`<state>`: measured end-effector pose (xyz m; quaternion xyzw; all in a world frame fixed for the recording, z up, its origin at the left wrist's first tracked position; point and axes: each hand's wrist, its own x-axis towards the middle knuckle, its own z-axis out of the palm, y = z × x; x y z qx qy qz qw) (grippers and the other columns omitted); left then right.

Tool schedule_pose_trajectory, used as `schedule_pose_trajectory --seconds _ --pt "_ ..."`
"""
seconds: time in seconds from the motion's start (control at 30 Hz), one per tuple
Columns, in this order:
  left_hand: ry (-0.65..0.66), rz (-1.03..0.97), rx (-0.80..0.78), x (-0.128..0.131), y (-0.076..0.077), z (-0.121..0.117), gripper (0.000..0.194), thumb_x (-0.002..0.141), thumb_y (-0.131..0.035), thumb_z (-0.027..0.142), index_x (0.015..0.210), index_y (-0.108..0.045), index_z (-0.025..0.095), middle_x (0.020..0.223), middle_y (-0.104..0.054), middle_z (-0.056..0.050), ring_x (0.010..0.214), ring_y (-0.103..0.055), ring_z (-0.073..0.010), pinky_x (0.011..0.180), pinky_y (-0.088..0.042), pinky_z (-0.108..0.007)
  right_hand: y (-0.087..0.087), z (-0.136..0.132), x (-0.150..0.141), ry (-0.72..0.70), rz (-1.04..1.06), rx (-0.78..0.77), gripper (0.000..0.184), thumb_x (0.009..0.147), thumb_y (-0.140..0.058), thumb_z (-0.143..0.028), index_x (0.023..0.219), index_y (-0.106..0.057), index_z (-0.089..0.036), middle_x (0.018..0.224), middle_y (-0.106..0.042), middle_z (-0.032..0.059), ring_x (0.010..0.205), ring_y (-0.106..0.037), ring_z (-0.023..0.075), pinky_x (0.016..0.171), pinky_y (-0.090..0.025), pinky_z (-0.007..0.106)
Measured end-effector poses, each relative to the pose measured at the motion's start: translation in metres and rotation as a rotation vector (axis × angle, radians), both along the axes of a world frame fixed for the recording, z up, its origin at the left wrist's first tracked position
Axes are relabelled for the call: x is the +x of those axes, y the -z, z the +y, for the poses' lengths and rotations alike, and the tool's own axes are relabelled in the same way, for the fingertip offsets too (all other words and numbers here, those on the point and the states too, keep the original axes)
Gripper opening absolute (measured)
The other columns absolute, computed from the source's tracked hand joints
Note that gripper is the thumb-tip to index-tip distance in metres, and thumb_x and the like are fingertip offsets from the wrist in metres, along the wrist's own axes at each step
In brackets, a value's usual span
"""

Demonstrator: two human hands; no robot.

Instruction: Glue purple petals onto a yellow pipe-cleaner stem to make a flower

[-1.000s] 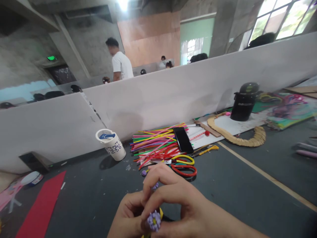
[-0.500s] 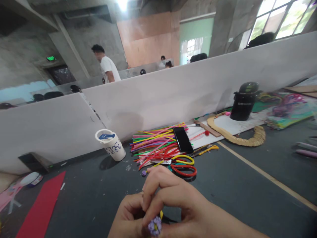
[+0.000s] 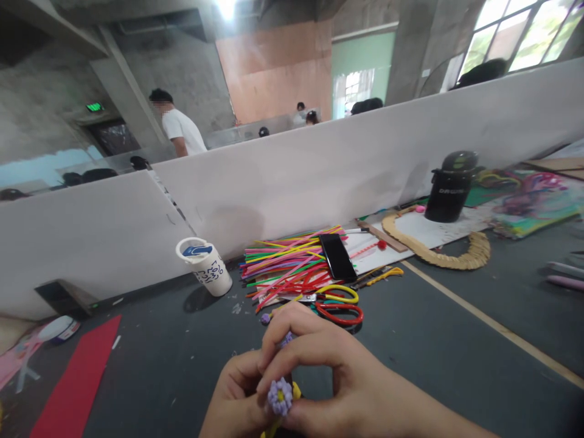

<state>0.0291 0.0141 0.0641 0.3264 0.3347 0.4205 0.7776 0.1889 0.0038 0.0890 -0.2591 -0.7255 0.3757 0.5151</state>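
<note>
A small purple flower with a yellow centre sits between my two hands at the bottom of the view. My left hand is closed around its lower part, where a bit of yellow stem shows below. The thumb and fingers of my right hand pinch it from the other side. A second bit of purple petal peeks out between the right fingers. Beyond my hands lie scissors with one yellow and one red handle, and a small purple ball-like piece rests by my right knuckles.
Coloured craft stems lie in a heap, with a black phone on their right end. A white cup stands left, near a red sheet. A curved tan piece and a black bottle are right. A white partition runs behind.
The flower has risen slightly and turned in my fingers, showing more of its face, and another purple part now shows above. Behind the partition, a person has moved left.
</note>
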Motion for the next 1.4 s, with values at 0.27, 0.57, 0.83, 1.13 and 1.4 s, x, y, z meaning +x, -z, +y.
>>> schedule_pose_trajectory --seconds 0.27,0.57,0.83,1.13,1.4 --pt "-0.071 0.047 -0.002 0.002 0.003 0.002 0.038 0.034 -0.096 0.031 0.062 -0.077 0.016 0.052 -0.061 0.001 0.049 -0.049 -0.0071 0.050 -0.039 -0.019 0.002 0.001 -0.002 0.092 0.028 0.007 0.011 0.074 -0.069 -0.010 0.079 -0.070 -0.019 0.088 -0.063 0.0020 0.084 -0.056 0.0163 0.081 -0.047 0.033" --pt "0.018 0.006 -0.049 0.005 0.002 0.006 0.035 0.042 -0.094 0.035 0.062 -0.074 0.014 0.049 -0.058 0.002 0.040 -0.042 -0.0026 0.043 -0.031 -0.014 0.007 0.010 0.001 0.053 0.070 -0.123 0.012 0.077 -0.075 -0.028 0.081 -0.068 -0.019 0.093 -0.063 0.0021 0.091 -0.057 0.0179 0.086 -0.044 0.035" --pt "0.018 0.038 -0.032 0.005 0.000 0.005 0.034 0.047 -0.093 0.034 0.068 -0.075 0.015 0.046 -0.056 0.002 0.037 -0.038 -0.0009 0.041 -0.032 -0.012 0.012 0.013 -0.002 0.074 0.146 -0.199 0.009 0.071 -0.073 -0.011 0.074 -0.068 -0.018 0.089 -0.062 0.0005 0.086 -0.057 0.0160 0.082 -0.043 0.032" --pt "-0.013 0.038 -0.053 0.002 0.003 0.014 0.032 0.052 -0.091 0.036 0.065 -0.072 0.013 0.040 -0.044 0.009 0.033 -0.023 0.0033 0.033 -0.021 -0.007 0.017 0.019 0.000 0.111 0.121 -0.242 0.028 0.076 -0.075 -0.027 0.101 -0.067 -0.019 0.104 -0.067 0.0046 0.100 -0.061 0.0192 0.091 -0.045 0.033" --pt "-0.051 0.018 -0.052 -0.008 -0.006 0.017 0.030 0.067 -0.082 0.038 0.061 -0.065 0.014 0.040 -0.032 0.012 0.038 -0.011 -0.0009 0.035 -0.024 -0.009 0.046 0.039 -0.003 0.305 -0.611 -0.131 0.047 0.100 -0.038 -0.026 0.062 -0.061 -0.014 0.058 -0.065 0.0046 0.056 -0.061 0.0153 0.056 -0.045 0.024"
